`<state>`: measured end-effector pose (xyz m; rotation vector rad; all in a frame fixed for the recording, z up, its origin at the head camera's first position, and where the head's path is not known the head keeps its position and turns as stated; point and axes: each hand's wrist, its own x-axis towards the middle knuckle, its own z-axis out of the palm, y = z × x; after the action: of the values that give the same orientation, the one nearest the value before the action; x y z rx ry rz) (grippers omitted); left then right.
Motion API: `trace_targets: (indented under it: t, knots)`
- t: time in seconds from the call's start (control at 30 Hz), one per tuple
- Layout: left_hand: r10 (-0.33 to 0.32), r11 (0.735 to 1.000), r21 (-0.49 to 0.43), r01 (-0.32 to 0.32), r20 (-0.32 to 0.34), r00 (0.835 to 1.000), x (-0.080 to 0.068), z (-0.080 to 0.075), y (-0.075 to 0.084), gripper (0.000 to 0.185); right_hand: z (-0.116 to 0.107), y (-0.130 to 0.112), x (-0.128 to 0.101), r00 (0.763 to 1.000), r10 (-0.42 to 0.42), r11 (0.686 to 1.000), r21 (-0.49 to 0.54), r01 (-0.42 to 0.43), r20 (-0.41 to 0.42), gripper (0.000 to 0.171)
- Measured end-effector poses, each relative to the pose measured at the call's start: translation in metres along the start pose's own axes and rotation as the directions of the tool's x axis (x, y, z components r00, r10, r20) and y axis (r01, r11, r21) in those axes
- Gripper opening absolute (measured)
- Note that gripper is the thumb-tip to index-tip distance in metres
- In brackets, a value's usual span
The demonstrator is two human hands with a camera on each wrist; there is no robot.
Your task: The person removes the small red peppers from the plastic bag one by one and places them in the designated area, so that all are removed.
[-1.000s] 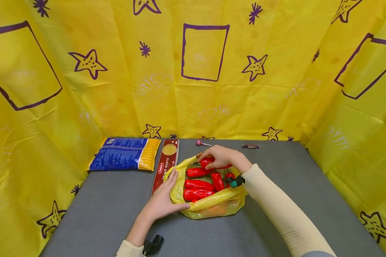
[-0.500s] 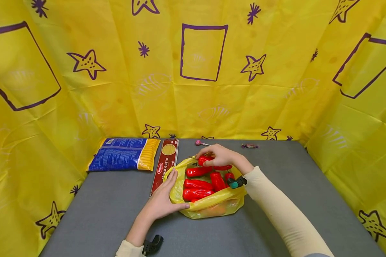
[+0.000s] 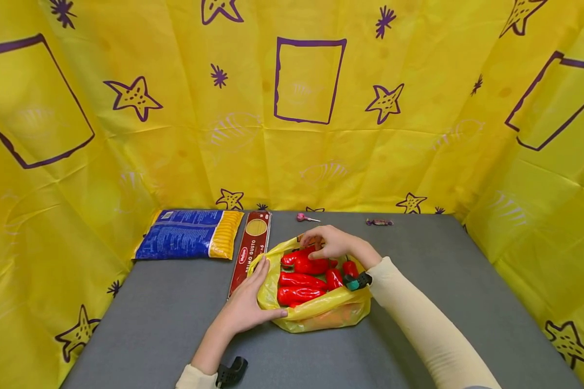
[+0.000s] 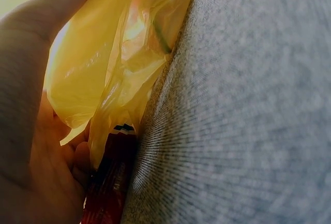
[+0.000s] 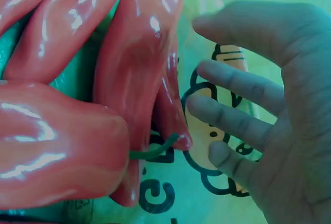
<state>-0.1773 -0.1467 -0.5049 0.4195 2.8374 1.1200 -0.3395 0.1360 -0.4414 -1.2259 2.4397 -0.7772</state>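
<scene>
A yellow plastic bag [image 3: 326,319] stands with its mouth wide, holding several glossy red peppers [image 3: 302,295]. My left hand [image 3: 245,302] steadies its left side, fingers long against the rim and thumb stretched along the front edge. In the left wrist view the thin plastic [image 4: 88,63] lies against that hand. My right hand [image 3: 332,241] is at the back of the mouth, over a red pepper [image 3: 309,263]. The right wrist view shows this hand [image 5: 258,110] with fingers apart and nothing between them, beside the peppers [image 5: 135,53] and above a cartoon print on the bag.
A dark red spaghetti box [image 3: 250,248] lies left of the bag, close to my left fingers. Farther left is a blue and yellow packet [image 3: 187,234]. A lollipop [image 3: 303,217] and a wrapped candy [image 3: 379,222] lie at the back, before a yellow patterned curtain [image 3: 311,156].
My right hand has let go of a red pepper, which now lies across the others inside the bag; the fingers have spread. My left hand has kept its place.
</scene>
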Motion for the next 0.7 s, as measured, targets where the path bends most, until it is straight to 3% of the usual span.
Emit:
trace_targets:
  t: [0.27, 0.53, 0.7]
  knots:
    - [0.005, 1.000, -0.002, -0.005, 0.006, 1.000, 0.000, 0.000, 0.000, 0.129, 0.010, -0.003, 0.004, 0.993, 0.047, 0.999, -0.026, -0.044, 0.106, 0.039]
    - [0.033, 0.999, 0.016, -0.033, -0.024, 0.999, 0.000, 0.000, 0.000, 0.127, 0.016, -0.013, 0.008, 0.992, -0.065, 0.987, -0.142, 0.081, 0.111, 0.044]
    - [0.030, 0.999, 0.024, -0.029, -0.011, 0.999, 0.000, 0.000, 0.000, 0.129, 0.021, -0.016, 0.009, 0.991, -0.081, 0.970, -0.221, 0.102, 0.105, 0.043]
